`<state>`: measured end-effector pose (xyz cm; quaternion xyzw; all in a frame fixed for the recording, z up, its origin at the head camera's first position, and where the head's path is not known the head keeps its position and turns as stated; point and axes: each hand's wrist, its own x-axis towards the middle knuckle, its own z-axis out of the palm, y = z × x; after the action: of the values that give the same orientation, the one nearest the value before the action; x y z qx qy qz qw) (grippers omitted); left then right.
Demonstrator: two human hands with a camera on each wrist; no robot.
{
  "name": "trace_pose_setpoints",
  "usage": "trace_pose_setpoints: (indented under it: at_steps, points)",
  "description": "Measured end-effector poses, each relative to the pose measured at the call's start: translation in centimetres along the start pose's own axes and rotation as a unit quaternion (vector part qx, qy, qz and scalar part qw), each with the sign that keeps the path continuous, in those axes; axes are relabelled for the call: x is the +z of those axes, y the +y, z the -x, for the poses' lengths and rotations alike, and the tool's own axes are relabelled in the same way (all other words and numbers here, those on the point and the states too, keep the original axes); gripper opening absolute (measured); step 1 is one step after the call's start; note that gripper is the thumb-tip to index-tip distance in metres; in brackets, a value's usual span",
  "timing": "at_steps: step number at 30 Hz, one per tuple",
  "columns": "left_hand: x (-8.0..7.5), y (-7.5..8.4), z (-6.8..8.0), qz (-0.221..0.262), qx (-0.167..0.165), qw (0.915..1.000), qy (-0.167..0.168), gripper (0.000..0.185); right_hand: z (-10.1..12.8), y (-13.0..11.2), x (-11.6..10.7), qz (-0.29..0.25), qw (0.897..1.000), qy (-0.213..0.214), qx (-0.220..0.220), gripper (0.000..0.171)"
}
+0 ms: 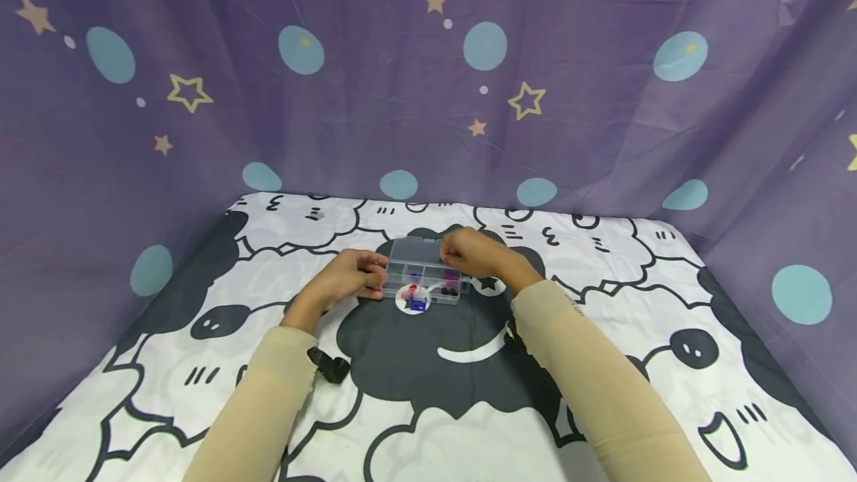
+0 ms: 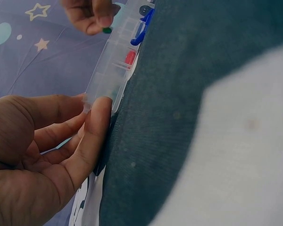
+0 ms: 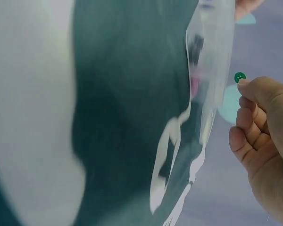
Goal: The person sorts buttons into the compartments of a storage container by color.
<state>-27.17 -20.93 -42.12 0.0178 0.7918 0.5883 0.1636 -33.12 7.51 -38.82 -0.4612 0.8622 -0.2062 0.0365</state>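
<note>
A clear plastic compartment box (image 1: 423, 268) lies on the sheep-print cloth, with small coloured pieces in its cells. My left hand (image 1: 379, 278) holds the box's left end between thumb and forefinger; in the left wrist view the fingertips (image 2: 102, 104) press on the box (image 2: 114, 63). My right hand (image 1: 444, 253) hovers over the back of the box and pinches a small green button (image 3: 239, 77) at its fingertips; the button (image 2: 106, 30) also shows in the left wrist view. In front of the box sits a small white dish (image 1: 405, 302) with red and blue pieces.
A black-and-white sheep-print cloth (image 1: 602, 259) covers the table. Purple curtains (image 1: 402, 95) with stars and dots close off the back and both sides. A black strap (image 1: 329, 365) is on my left wrist.
</note>
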Motion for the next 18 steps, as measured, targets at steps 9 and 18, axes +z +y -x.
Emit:
trace_pose_setpoints:
  at_steps: [9,18]
  points:
    - [0.1,0.2,0.0,0.001,-0.002,1.0,0.003,0.044,-2.4,-1.8,1.2,0.006,0.999,-0.01,-0.03,0.038]
    - [0.0,0.2,0.1,-0.003,-0.006,1.0,0.003,0.044,-4.6,-3.5,2.0,0.033,0.998,-0.018,-0.041,0.032]
